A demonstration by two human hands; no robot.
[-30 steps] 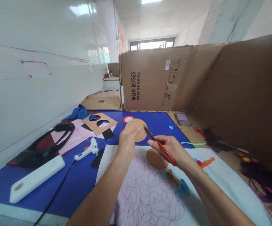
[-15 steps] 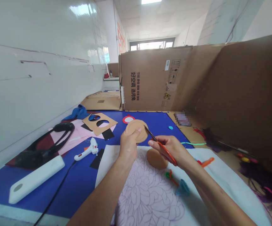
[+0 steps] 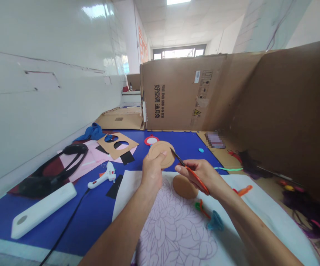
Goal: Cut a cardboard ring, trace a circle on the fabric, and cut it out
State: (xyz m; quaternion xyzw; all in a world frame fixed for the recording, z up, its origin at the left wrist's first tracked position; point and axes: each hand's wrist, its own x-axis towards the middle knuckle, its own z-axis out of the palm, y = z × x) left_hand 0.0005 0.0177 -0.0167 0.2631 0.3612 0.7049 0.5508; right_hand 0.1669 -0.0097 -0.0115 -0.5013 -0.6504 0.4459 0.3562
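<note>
Pinched between the thumb and fingers of my left hand [image 3: 152, 170] is a round tan cardboard disc [image 3: 162, 147] with a circle line marked inside its edge. My right hand [image 3: 200, 173] is closed on orange-handled scissors [image 3: 197, 179], whose dark blades point up and left to the disc's right edge. Below the hands, a second brown disc [image 3: 184, 187] lies on a white cloth [image 3: 176, 229] with a flower line drawing. A pipe-cleaner piece [image 3: 214, 221] in blue, orange and green rests to its lower right.
On the blue table [image 3: 93, 214] at the left are a white glue gun [image 3: 104, 178] with a black cord, a long white object [image 3: 45, 210], black headphones [image 3: 75, 149] and cardboard with two holes [image 3: 112, 152]. Tall cardboard [image 3: 176, 103] stands behind; coloured craft bits lie at right.
Almost nothing differs. The disc and both hands appear a few pixels further right, with the scissors still at the disc's right edge.
</note>
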